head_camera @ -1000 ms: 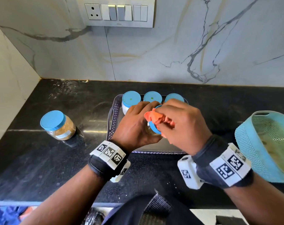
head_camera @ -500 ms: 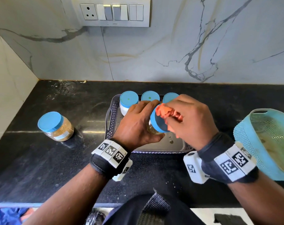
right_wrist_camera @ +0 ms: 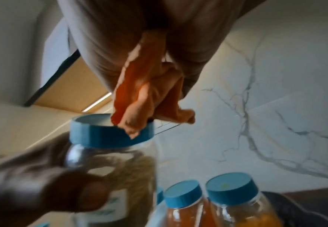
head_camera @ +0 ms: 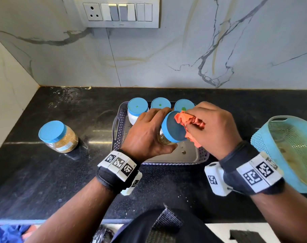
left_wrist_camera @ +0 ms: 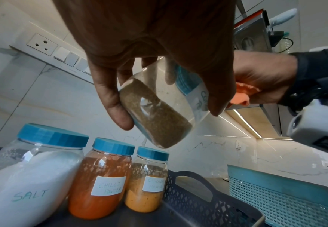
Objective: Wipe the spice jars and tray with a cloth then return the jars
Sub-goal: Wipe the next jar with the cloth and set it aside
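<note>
My left hand (head_camera: 149, 134) grips a clear spice jar (left_wrist_camera: 159, 113) with brown powder and a blue lid (head_camera: 173, 127), held tilted above the grey perforated tray (head_camera: 117, 130). My right hand (head_camera: 212, 127) holds a bunched orange cloth (head_camera: 187, 120) against the lid's right edge; the right wrist view shows the cloth (right_wrist_camera: 147, 98) touching the lid (right_wrist_camera: 108, 133). Three blue-lidded jars stand in the tray's back row: salt (left_wrist_camera: 27, 181), chilli powder (left_wrist_camera: 102, 181) and a yellow masala (left_wrist_camera: 147, 181).
Another blue-lidded jar (head_camera: 58, 136) stands on the black counter (head_camera: 43, 172) left of the tray. A light blue mesh basket (head_camera: 289, 148) sits at the right edge. The marble wall with a switch panel (head_camera: 119, 13) runs behind.
The held jar has tipped so its lid now faces the camera. The cloth has moved from the lid's top to its right edge, and both hands have risen slightly.
</note>
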The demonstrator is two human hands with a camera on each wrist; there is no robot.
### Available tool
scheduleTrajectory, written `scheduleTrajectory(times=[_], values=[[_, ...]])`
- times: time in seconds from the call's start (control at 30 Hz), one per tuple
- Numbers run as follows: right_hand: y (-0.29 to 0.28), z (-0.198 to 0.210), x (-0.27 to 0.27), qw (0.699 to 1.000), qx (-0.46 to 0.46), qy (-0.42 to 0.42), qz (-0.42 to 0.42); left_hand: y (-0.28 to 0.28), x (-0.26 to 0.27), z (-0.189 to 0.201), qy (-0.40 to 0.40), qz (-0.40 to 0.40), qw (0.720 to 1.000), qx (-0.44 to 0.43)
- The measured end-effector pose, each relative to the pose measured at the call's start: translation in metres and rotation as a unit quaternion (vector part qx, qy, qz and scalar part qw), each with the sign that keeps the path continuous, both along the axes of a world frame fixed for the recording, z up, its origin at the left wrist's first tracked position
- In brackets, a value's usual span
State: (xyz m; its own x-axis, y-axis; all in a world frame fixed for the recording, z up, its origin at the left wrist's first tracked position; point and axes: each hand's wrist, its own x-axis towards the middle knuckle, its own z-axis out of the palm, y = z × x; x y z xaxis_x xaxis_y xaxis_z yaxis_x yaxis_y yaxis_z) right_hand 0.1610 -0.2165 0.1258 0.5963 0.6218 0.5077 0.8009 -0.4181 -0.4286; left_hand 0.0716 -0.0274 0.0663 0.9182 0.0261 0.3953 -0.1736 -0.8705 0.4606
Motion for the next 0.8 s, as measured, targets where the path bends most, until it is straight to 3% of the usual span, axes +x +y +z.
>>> scheduleTrajectory(times=[0.13, 0.27, 0.4, 0.53, 0.67, 0.8], values=[[0.001, -0.002, -0.020, 0.996, -0.023, -0.014, 0.080, -0.002, 0.000, 0.001, -0.006, 0.003, 1.000, -0.005], [-0.008, 0.000, 0.000, 1.000, -0.004, 0.001, -0.002, -0.003, 0.002, 0.003, -0.003, 0.000, 1.000, -0.003], [-0.002, 0.000, -0.026, 0.995, -0.019, -0.026, 0.096, -0.005, 0.004, 0.006, -0.001, -0.008, 1.000, -0.009], [-0.007, 0.004, -0.007, 1.000, -0.007, -0.011, 0.023, -0.008, 0.006, 0.008, -0.008, -0.007, 1.000, -0.007], [-0.011, 0.000, -0.023, 0.995, -0.028, -0.019, 0.098, -0.005, 0.005, 0.004, -0.009, 0.002, 1.000, -0.023], [-0.017, -0.001, -0.008, 1.000, -0.009, 0.009, 0.024, -0.004, 0.004, 0.004, -0.005, 0.006, 1.000, -0.010]])
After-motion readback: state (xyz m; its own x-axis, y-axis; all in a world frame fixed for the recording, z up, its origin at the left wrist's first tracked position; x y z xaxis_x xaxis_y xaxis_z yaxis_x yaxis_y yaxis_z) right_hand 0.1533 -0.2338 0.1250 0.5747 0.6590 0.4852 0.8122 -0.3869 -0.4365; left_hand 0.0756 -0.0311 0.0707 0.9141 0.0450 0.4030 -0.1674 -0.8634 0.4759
